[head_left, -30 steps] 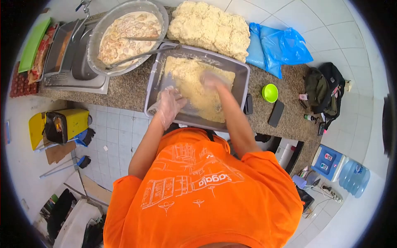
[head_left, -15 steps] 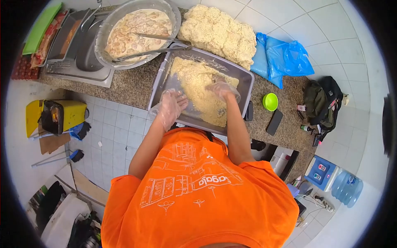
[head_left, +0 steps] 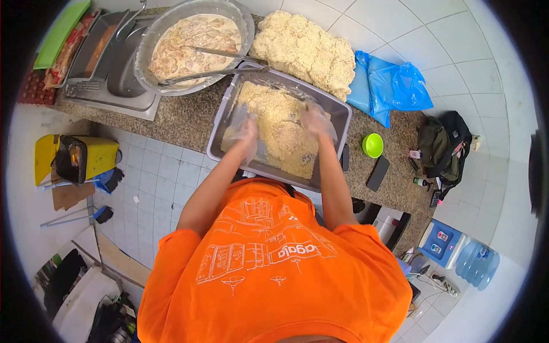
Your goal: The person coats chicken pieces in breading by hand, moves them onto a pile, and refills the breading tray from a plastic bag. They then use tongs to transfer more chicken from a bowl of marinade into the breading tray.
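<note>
A grey rectangular tub (head_left: 215, 134) stands on the granite counter with pale yellow crumbs (head_left: 266, 106) spread over its bottom. Inside its left part is my left hand (head_left: 245, 132), in a clear plastic glove, at the edge of the crumbs. My right hand (head_left: 315, 121), gloved too, is over the tub's right part beside the crumbs. Both hands are smeared by motion, so their fingers cannot be made out clearly. Between them a rounded, crumb-covered lump (head_left: 287, 136) lies in the crumbs.
Behind the tub is a heap of crumb-coated pieces (head_left: 306, 48). Metal tongs (head_left: 220, 73) rest across a large bowl (head_left: 139, 60) of wet, battered pieces. Rightward are a blue bag (head_left: 397, 86), green bowl (head_left: 373, 145) and dark phone (head_left: 378, 174); a sink (head_left: 127, 71) is at left.
My left hand has moved up and right into the tub, and my right hand slightly right. The crumbs between them have shifted, and a rounded lump now shows there.
</note>
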`<state>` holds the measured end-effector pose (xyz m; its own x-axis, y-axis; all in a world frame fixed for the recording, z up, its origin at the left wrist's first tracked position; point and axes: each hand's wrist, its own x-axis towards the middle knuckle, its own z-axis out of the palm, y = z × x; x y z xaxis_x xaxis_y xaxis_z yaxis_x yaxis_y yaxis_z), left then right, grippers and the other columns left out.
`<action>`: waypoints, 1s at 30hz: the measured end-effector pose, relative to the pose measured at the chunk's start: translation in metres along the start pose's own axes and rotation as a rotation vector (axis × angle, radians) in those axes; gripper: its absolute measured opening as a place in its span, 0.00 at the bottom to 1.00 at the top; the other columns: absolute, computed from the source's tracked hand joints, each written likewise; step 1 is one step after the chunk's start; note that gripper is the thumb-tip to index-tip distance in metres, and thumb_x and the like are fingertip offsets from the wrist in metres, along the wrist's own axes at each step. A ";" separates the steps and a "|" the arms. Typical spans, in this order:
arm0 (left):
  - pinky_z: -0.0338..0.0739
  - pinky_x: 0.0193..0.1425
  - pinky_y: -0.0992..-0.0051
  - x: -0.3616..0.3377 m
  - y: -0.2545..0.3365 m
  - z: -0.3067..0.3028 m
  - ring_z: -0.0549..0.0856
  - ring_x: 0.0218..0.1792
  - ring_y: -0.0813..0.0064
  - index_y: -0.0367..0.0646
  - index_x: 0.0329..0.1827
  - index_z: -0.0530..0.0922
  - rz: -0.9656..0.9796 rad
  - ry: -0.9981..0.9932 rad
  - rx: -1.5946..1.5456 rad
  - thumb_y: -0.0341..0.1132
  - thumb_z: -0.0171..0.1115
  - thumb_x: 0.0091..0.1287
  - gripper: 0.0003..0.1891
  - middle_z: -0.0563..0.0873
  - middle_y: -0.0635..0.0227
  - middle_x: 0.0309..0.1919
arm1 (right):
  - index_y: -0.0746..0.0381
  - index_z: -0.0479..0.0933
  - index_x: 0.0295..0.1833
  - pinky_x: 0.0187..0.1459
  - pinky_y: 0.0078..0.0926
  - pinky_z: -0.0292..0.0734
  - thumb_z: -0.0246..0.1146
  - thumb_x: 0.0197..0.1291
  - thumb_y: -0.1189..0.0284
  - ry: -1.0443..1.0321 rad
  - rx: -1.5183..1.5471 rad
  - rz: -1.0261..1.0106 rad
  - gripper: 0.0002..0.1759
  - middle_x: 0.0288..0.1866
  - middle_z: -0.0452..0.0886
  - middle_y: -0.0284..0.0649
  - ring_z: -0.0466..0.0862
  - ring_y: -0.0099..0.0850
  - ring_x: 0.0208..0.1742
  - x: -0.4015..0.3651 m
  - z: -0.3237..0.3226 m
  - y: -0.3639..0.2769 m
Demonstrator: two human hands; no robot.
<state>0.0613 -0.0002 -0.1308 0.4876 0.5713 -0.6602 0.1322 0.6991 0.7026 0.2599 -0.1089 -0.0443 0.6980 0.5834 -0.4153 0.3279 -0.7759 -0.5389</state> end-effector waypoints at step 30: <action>0.58 0.71 0.64 -0.078 0.054 -0.009 0.74 0.57 0.67 0.41 0.48 0.79 0.069 -0.195 0.224 0.45 0.51 0.68 0.17 0.81 0.64 0.53 | 0.66 0.73 0.60 0.53 0.31 0.75 0.61 0.61 0.68 -0.281 -0.159 -0.259 0.23 0.53 0.80 0.46 0.81 0.38 0.49 -0.025 -0.008 -0.001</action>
<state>0.0227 -0.0035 -0.0434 0.6557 0.5055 -0.5608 0.2698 0.5369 0.7994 0.2475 -0.1247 -0.0273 0.3858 0.7902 -0.4762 0.5796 -0.6092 -0.5413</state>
